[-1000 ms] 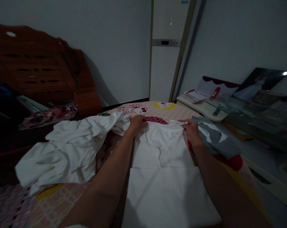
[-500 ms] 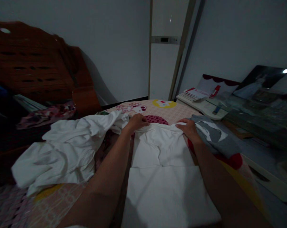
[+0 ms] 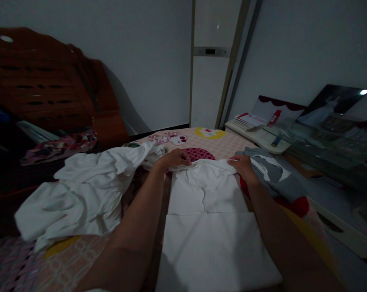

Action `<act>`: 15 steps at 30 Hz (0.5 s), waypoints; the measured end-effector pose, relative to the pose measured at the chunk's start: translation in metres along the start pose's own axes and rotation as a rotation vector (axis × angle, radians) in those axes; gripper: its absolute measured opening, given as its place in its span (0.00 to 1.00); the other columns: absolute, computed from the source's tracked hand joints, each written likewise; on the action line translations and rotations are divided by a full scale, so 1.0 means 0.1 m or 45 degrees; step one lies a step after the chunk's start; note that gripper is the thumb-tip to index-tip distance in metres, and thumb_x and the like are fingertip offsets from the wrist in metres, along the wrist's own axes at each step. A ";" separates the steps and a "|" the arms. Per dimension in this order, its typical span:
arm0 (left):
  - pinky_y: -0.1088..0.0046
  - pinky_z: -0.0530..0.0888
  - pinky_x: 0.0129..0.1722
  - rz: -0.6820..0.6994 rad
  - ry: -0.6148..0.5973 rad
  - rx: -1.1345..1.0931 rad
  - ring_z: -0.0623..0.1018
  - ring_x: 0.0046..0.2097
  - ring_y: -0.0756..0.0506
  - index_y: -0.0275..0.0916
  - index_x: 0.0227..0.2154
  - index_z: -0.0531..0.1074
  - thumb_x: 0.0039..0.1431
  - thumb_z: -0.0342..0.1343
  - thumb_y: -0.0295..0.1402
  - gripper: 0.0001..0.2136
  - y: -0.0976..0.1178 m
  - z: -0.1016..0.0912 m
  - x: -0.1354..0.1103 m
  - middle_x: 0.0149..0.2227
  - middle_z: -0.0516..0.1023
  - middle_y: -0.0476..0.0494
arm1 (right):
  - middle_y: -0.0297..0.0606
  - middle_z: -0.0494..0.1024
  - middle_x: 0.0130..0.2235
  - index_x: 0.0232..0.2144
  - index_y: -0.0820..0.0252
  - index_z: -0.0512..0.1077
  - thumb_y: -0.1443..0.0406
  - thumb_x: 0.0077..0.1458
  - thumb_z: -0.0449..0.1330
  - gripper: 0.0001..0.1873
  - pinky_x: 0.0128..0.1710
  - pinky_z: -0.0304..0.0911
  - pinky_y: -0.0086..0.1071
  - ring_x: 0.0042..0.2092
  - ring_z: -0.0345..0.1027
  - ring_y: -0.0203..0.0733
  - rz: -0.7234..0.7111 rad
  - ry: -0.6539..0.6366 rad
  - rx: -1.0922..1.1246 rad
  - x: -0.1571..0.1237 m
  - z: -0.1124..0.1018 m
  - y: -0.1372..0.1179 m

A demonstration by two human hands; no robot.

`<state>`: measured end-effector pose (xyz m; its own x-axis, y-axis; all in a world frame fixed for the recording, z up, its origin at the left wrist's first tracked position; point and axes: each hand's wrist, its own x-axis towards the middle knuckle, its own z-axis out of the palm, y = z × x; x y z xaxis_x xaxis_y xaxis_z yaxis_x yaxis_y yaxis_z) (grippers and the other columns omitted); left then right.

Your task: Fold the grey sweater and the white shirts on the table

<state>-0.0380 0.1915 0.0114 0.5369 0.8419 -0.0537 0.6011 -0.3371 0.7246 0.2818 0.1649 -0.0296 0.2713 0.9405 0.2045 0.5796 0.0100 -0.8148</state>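
Observation:
A white garment (image 3: 207, 227) lies flat before me on a patterned bedspread (image 3: 219, 147), partly folded, with a crosswise fold edge at its middle. My left hand (image 3: 173, 158) pinches the garment's far left corner with fingers closed. At the far right corner, my right hand (image 3: 242, 166) grips the same edge, fingers curled over the cloth. Both forearms stretch along the garment's sides.
A heap of crumpled white clothes (image 3: 80, 190) sits to the left. A grey garment (image 3: 274, 176) lies right of my right hand. A dark wooden headboard (image 3: 49, 89) stands at left, a bedside shelf with papers (image 3: 256, 125) and a framed picture (image 3: 332, 105) at right.
Both hands have drawn the garment's far edge slightly toward me and lifted it a little, so the top edge is bunched. The view shifted only slightly.

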 end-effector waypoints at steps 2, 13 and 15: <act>0.76 0.63 0.29 0.006 -0.001 0.006 0.70 0.28 0.50 0.36 0.25 0.78 0.46 0.58 0.42 0.13 -0.01 0.01 0.01 0.23 0.74 0.49 | 0.35 0.79 0.24 0.22 0.59 0.77 0.68 0.36 0.63 0.04 0.31 0.65 0.31 0.29 0.72 0.42 0.017 -0.061 -0.022 -0.03 -0.02 -0.06; 0.75 0.63 0.30 0.067 -0.045 0.271 0.73 0.32 0.47 0.38 0.27 0.77 0.53 0.55 0.48 0.17 0.06 0.12 0.05 0.28 0.77 0.47 | 0.33 0.76 0.23 0.22 0.59 0.75 0.65 0.37 0.60 0.05 0.29 0.61 0.31 0.28 0.68 0.40 -0.073 -0.017 0.114 -0.01 0.00 -0.04; 0.76 0.63 0.30 0.069 -0.020 0.289 0.72 0.32 0.47 0.37 0.27 0.76 0.53 0.54 0.48 0.17 0.08 0.12 0.04 0.29 0.76 0.46 | 0.31 0.74 0.23 0.23 0.59 0.75 0.63 0.38 0.61 0.07 0.28 0.59 0.30 0.27 0.66 0.38 -0.090 0.091 0.280 0.01 0.01 -0.03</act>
<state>-0.0241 0.1867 0.0089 0.5802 0.8139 -0.0306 0.6879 -0.4696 0.5535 0.2796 0.1658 -0.0270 0.2945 0.9085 0.2965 0.4196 0.1559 -0.8942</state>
